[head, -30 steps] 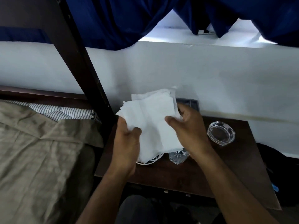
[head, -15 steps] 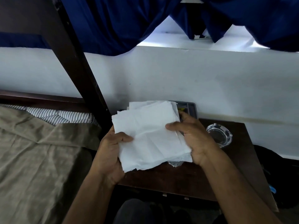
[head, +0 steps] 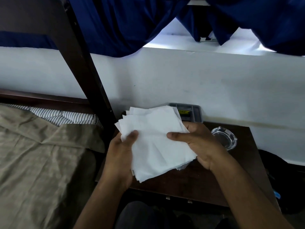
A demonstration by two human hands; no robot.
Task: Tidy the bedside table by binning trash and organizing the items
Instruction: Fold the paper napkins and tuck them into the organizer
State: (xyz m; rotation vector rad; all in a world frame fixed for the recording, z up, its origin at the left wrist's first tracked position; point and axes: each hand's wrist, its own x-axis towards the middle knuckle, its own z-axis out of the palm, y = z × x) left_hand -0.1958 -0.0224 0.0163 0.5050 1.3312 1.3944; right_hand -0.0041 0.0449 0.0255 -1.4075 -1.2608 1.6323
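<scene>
A stack of white tissues [head: 155, 139] is held between both hands above the dark wooden bedside table [head: 194, 182]. My left hand [head: 120, 156] grips the stack's left edge with the thumb on top. My right hand [head: 199, 144] grips its right side, thumb pressed across the top sheet. A crinkled clear wrapper [head: 181, 166] peeks out under the stack's lower right corner. A glass ashtray [head: 224, 139] sits on the table to the right of my right hand. A grey tray [head: 191, 113] stands against the wall behind the tissues, partly hidden by them.
A bed with an olive sheet [head: 41, 156] and a striped pillow [head: 66, 116] lies to the left. A dark bedpost [head: 82, 66] rises beside the table. Blue curtains [head: 132, 22] hang above the white wall. A dark object [head: 283, 179] sits on the floor at right.
The tissue stack has come down from a raised, tilted pose to lie flatter and lower between my hands. It now hides the white round item seen under it earlier.
</scene>
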